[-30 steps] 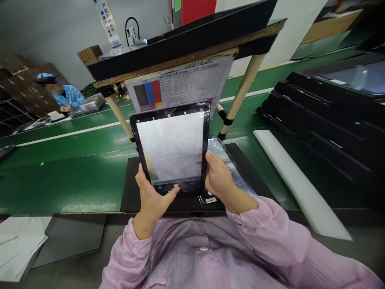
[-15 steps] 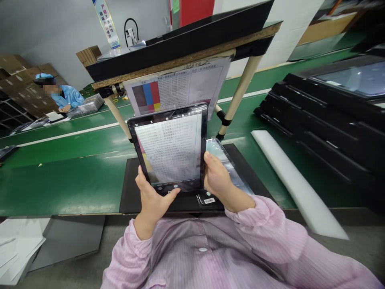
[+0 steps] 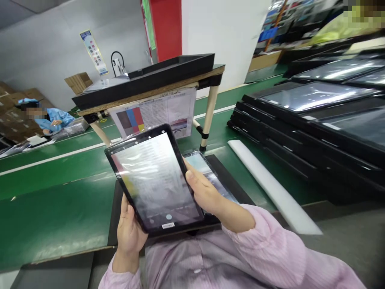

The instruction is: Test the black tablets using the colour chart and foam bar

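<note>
A black-framed tablet (image 3: 156,180) is held up in front of me, tilted, its lit screen showing a blurred camera picture of a printed page. My left hand (image 3: 130,228) grips its lower left edge, thumb along the side. On the right edge, my right hand (image 3: 206,188) is closed with the thumb on the frame. Behind and to the right of it, a second tablet (image 3: 200,160) lies on a black mat (image 3: 234,180), partly hidden by my right hand. A printed chart (image 3: 156,110) with colour blocks hangs from the wooden stand beyond.
The wooden stand (image 3: 168,89) carries a black tray (image 3: 144,76) above the green bench (image 3: 60,208). A white foam strip (image 3: 270,182) lies to the right, beside stacked black trays (image 3: 270,124) holding screens. A person in blue (image 3: 54,118) sits at the far left.
The tablet has come down and nearer to me and tilted over. My left thumb has moved from the bottom of the screen to its left edge. The view has shifted.
</note>
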A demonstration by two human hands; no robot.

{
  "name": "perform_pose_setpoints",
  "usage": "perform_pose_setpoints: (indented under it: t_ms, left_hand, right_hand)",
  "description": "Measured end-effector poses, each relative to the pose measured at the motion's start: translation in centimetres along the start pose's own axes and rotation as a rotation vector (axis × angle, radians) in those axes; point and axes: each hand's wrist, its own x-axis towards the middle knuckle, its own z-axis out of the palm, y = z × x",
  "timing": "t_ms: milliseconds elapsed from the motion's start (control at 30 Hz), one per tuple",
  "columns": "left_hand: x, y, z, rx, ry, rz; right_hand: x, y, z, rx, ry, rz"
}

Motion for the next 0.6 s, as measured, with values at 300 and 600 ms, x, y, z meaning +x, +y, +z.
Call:
perform_pose_setpoints:
  t_ms: [300, 600]
  left_hand:
    - [-0.8, -1.2, -0.1, -0.104, -0.074, -0.079]
    - [-1.7, 0.9, -0.5, -0.054, 0.133, -0.150]
  right_hand:
    - [1.2, -3.5, -1.2, -0.438, -0.117, -0.173]
    - [1.6, 0.8, -3.0, -0.386, -0.107, -0.106]
